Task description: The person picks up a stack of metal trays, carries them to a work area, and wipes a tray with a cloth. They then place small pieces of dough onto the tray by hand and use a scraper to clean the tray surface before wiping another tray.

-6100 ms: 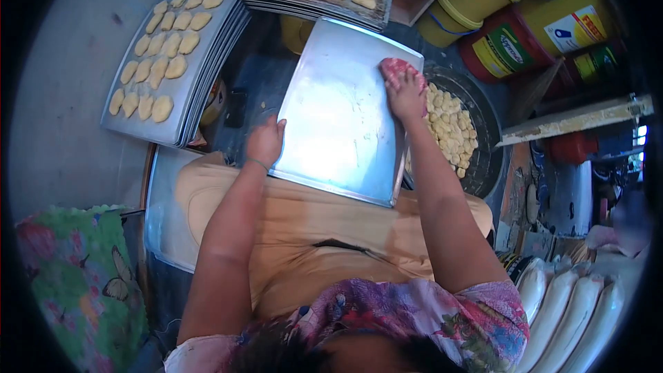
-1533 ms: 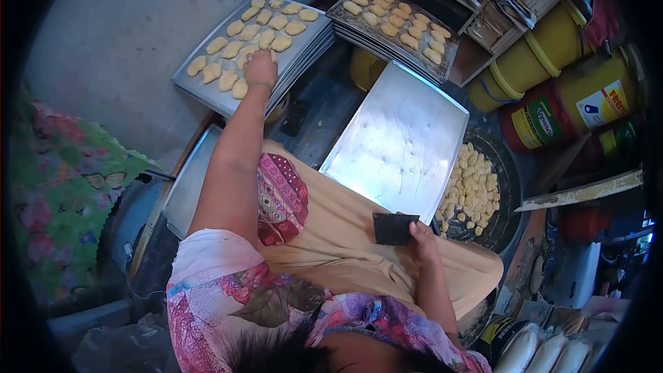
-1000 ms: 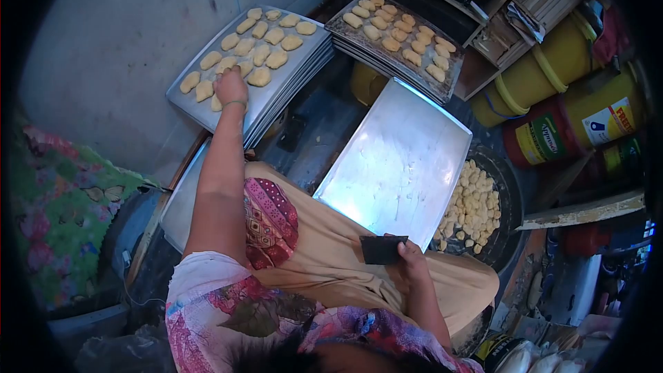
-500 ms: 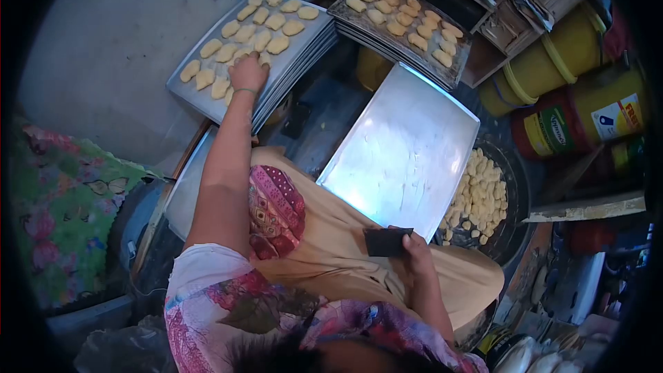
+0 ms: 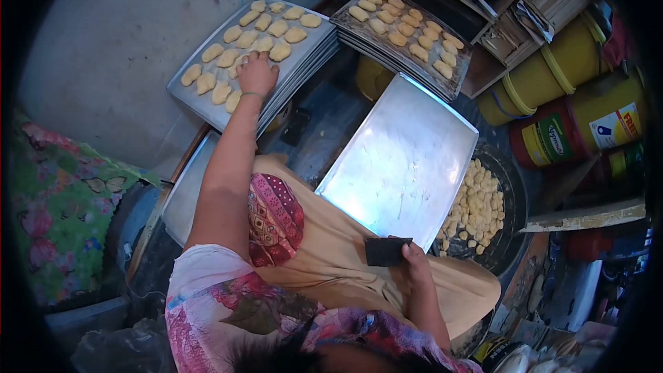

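At the upper left, over a tray (image 5: 200, 105) of flattened dough pieces (image 5: 246, 39), the left hand (image 5: 258, 74) is bending its fingers down among them; whether it is pinching one cannot be told. Above the lap (image 5: 324, 235), the right hand (image 5: 416, 262) is pinching a flat black square (image 5: 384, 252). Ahead, a shiny pan (image 5: 407, 159) is lying beside a round tub (image 5: 519, 224) holding small dough lumps (image 5: 476, 204).

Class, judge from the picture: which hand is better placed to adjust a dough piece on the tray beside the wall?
Left, probably. The left hand reaches over the dough pieces on that tray; the right hand, farther off, holds a dark flat piece.
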The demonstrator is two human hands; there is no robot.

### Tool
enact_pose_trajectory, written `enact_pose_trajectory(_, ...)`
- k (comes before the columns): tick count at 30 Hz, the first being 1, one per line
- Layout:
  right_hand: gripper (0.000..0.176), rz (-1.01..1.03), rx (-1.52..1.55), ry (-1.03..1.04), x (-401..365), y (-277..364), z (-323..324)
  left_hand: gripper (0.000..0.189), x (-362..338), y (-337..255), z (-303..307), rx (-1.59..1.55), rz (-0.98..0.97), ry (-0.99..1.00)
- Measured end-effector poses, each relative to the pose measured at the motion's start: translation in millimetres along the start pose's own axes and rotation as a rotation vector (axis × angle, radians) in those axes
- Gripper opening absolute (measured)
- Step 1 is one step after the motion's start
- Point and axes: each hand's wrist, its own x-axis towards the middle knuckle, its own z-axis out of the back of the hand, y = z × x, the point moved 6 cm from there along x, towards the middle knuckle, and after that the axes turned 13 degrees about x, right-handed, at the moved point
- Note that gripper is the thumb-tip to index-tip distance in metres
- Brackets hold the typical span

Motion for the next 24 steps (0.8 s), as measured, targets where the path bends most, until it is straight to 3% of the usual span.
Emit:
enact_pose_trajectory(10, 0.052, 0.027, -0.082, -0.017, 14.4, -8.1, 8.3, 0.029, 25.5, -13.5, -35.2, 0.015, -0.048, -0.001)
enact_pose_trajectory(16, 0.054, 0.028, -0.016, -0.011, 15.4, -5.3, 6.0, 0.034, -0.6, -4.2, -1.3, -0.017, 0.02, -0.066)
enact_pose_trajectory(19, 0.054, 0.013, -0.033, 0.0, 14.9, -7.3, 8.8, 0.037, -5.3, 8.1, -2.4, 0.069, 0.017, 0.263)
enact_pose_trajectory(24, 0.056, 0.011, -0.074, 0.057, 10.6, -3.4, -11.1, 0.041, -2.4, 9.0, -25.0, 0.066, -0.038, 0.259)
